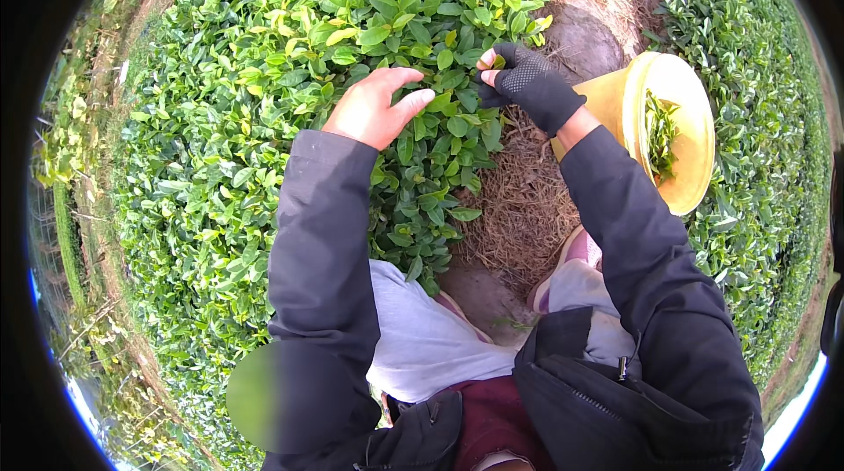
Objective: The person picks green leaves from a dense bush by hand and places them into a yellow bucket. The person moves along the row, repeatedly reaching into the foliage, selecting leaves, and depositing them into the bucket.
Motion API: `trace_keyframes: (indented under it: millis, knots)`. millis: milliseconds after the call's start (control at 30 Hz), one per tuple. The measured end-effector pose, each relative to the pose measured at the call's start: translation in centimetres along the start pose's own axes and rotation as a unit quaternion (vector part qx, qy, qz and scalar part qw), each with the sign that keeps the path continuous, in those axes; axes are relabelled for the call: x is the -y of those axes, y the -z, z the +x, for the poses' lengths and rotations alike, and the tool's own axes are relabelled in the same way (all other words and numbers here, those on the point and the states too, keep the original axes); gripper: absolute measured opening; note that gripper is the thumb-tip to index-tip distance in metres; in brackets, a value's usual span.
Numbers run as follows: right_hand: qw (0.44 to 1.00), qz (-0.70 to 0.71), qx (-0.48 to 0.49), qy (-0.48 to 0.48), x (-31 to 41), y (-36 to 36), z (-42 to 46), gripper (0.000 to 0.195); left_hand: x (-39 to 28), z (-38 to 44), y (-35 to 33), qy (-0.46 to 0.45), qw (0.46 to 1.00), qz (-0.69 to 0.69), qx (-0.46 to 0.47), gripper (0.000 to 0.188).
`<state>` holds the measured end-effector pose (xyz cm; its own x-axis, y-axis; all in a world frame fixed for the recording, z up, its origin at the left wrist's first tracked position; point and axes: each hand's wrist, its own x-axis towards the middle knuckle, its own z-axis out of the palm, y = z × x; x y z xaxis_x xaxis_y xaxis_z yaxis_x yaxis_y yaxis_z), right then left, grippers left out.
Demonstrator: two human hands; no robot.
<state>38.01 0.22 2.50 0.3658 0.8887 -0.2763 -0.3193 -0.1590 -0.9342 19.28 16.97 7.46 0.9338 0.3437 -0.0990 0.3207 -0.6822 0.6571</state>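
Observation:
My bare left hand (pixel 377 105) hovers over the tea bush (pixel 290 82), thumb and forefinger apart, with nothing visible between them. Its other fingers are hidden beneath the hand. On my right hand (pixel 533 83) is a black fingerless glove with a dotted grip. Its bare thumb and fingertip are drawn together at the bush's right edge, around a small green leaf (pixel 498 63). Just beyond my right wrist, a yellow plastic bucket (pixel 689 171) leans towards me, its mouth partly facing my right arm. Plucked green shoots (pixel 661 134) lie inside it.
A narrow path with dry straw (pixel 527 187) and a grey rock (pixel 583 32) runs between the bush and another tea hedge (pixel 758 161) on the right. My feet stand on this path, a pink shoe (pixel 573 256) showing below the bucket. Dry brush (pixel 99 313) borders the left.

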Motion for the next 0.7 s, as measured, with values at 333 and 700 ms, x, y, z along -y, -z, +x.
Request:
trace_keyframes:
  millis: [333,700]
  knots:
    - [0.812,-0.512,0.002,0.280,-2.9,-4.5,1.0,0.022,3.4,0.3,0.0,0.043,0.990,0.135,0.022,0.018]
    - [0.979,0.171,-0.040,0.105,5.2,-4.0,-4.7,0.023,3.4,-0.1,1.2,0.055,0.985,0.160,-0.011,0.016]
